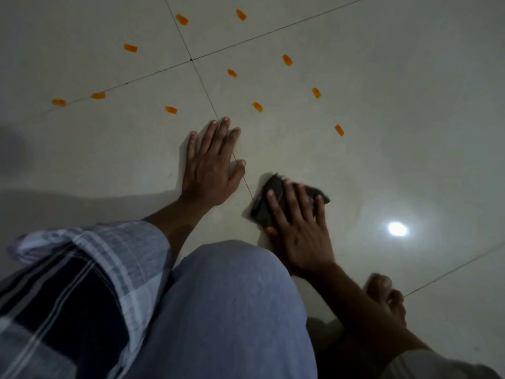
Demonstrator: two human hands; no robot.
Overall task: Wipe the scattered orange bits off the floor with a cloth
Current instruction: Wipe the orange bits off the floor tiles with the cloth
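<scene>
Several orange bits lie scattered over the pale tiled floor (396, 77); the nearest are one (257, 106) just beyond my left fingertips and one (339, 130) farther right. My left hand (211, 162) rests flat on the floor with fingers straight and spread, across a grout line. A small dark cloth (269, 195) lies on the floor to its right. My right hand (297, 228) presses down on the cloth with fingers straight and spread, covering much of it. The cloth is well short of every orange bit.
My knee in light trousers (232, 310) fills the bottom middle, with a plaid sleeve (82, 269) at left. My bare foot (385, 294) rests on the floor at lower right. A lamp's bright reflection (398, 228) shines on the tile right of the cloth.
</scene>
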